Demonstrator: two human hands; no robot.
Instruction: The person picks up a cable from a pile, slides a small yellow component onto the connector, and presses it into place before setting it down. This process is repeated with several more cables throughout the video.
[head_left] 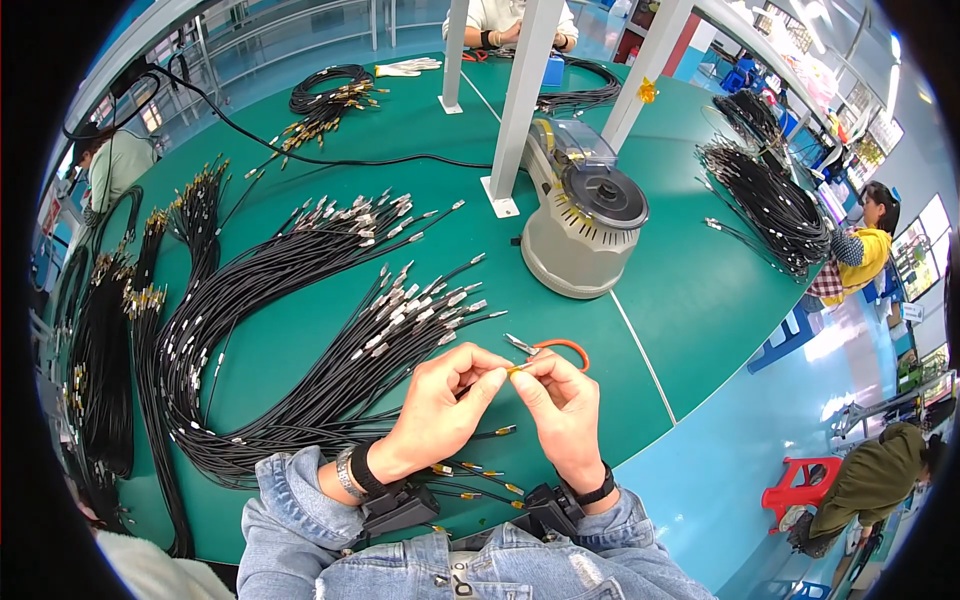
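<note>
My left hand (440,402) and my right hand (562,405) meet fingertip to fingertip above the table, both closed in a pinch. Between them is a small yellow piece (515,369), perhaps tape or a cable end; it is too small to tell. Just beyond my fingers lies a pair of small cutters with orange handles (572,346). Left of my left hand a bundle of black cables (350,372) spreads its metal-ended connectors on the green table (655,335). Several cables with yellow-banded ends (485,490) lie under my wrists.
A round grey tape dispenser (580,240) stands beyond my hands, beside white metal posts (515,140). More black cable bundles lie at the left (105,380), the far left (330,95) and the right (765,205). A white glove (408,67) lies near a person (490,20) across the table.
</note>
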